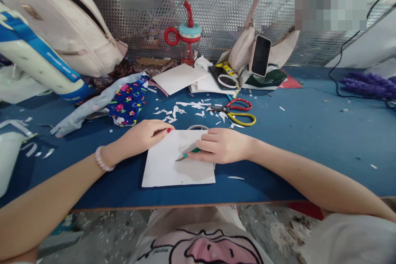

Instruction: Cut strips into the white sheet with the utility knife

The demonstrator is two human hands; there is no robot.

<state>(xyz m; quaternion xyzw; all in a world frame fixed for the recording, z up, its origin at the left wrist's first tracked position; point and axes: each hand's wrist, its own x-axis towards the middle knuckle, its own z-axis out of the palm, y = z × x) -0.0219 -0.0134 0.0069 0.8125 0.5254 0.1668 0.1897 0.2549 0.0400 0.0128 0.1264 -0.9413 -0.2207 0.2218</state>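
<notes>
At the front edge of the worktop point(309, 132), the left hand point(145, 136) is pressing flat fingers on the white card point(173, 171), probably light, stiff and slippery. The right hand point(222, 145) fingers are gripping a green knife point(189, 154).

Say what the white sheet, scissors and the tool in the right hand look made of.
White sheet: matte, with visible edge thickness, probably card or foam board. Scissors: glossy red and yellow handles, likely plastic; grey blades, likely metal. Tool in right hand: green grip, maybe plastic; dull grey tip, possibly metal.
</notes>
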